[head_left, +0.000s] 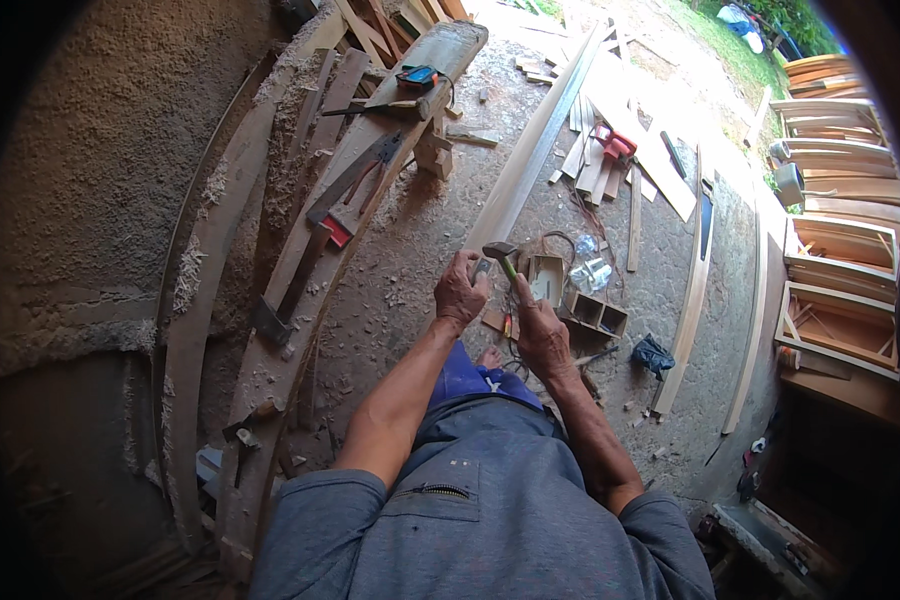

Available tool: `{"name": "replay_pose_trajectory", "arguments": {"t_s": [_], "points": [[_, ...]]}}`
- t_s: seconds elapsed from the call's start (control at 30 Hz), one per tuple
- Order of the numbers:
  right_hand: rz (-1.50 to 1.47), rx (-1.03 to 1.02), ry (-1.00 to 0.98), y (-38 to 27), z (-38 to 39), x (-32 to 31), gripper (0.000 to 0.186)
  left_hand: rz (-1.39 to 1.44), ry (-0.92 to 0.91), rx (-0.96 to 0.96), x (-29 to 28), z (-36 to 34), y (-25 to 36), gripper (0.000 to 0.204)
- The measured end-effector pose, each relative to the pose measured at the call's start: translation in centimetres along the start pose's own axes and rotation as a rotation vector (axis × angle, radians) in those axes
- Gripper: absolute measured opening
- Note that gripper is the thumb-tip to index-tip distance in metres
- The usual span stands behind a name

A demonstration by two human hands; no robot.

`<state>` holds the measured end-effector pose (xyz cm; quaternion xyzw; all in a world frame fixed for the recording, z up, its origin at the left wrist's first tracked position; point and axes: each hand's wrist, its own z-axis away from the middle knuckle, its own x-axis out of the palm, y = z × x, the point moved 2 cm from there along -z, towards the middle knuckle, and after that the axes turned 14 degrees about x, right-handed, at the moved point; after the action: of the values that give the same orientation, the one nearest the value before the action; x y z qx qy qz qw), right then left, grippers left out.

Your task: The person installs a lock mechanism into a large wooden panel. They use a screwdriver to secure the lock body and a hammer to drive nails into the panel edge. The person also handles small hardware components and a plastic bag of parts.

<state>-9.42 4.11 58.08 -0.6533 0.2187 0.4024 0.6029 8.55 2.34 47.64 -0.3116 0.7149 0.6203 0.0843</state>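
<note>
Where our two hands meet: our left hand (460,292) and right hand (543,335) stand close together, each closed on its own thing, by the near end of a long pale wooden beam (535,150).
Hammer: our right fingers wrap the green handle of a dark-headed metal hammer (501,249), the head clear above them, presumably so nothing muffles it.
Grey piece: our left hand grips a small flat grey piece (482,268) beside the hammer head, probably to steady it; whether blade or chisel, we cannot tell at this size.
Beam: it runs straight away from us, filling the space ahead.
Left side: a weathered grey wooden bench (448,48) limits us there, bearing a blue-and-black tape measure (420,77) and a dark-headed, wooden-handled tool (271,322).
Right side: a shallow wooden box (546,277), a partitioned wooden box (597,314) and a clear plastic bag (592,273) crowd our footing.
Farther off: a red power tool (618,143) lies among pale offcuts.
</note>
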Motion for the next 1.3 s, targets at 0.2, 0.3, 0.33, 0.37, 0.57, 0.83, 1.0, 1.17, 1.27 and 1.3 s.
{"name": "replay_pose_trajectory", "arguments": {"t_s": [0.2,0.3,0.33,0.37,0.57,0.83,1.0,1.17,1.27,1.3], "points": [[0.120,0.102,-0.120,2.2,-0.2,2.2,0.073,-0.011,-0.029,-0.036,-0.2,0.0,0.5,0.036],[0.081,0.101,-0.126,2.1,-0.3,2.0,0.073,-0.060,-0.033,0.024,-0.1,0.0,0.4,0.031],[0.060,0.077,-0.112,1.7,-0.1,1.6,0.073,-0.056,-0.054,0.035,-0.2,-0.1,0.2,0.030],[0.039,0.054,-0.097,1.3,0.0,1.3,0.073,-0.051,-0.075,0.046,-0.3,0.0,0.0,0.030],[-0.105,0.085,-0.080,2.0,0.3,2.7,0.068,-0.051,-0.100,-0.025,-0.5,-0.4,0.1,0.027],[0.008,0.069,-0.086,2.9,0.3,3.1,0.074,-0.054,-0.074,0.007,0.0,-0.3,-0.4,0.021],[0.143,0.032,-0.090,3.5,-0.1,3.0,0.085,0.011,-0.031,-0.003,-0.3,-0.4,0.4,0.038],[0.186,-0.022,-0.112,2.8,-0.2,2.2,0.082,0.044,-0.078,-0.113,-0.7,-0.1,0.2,0.046],[0.024,-0.144,0.067,0.5,0.4,0.1,0.083,0.104,-0.067,-0.152,-0.8,0.0,-0.6,0.041],[-0.051,-0.198,0.158,0.0,0.7,-0.3,0.085,0.130,-0.056,-0.161,-0.6,-0.1,-0.9,0.039]]}}
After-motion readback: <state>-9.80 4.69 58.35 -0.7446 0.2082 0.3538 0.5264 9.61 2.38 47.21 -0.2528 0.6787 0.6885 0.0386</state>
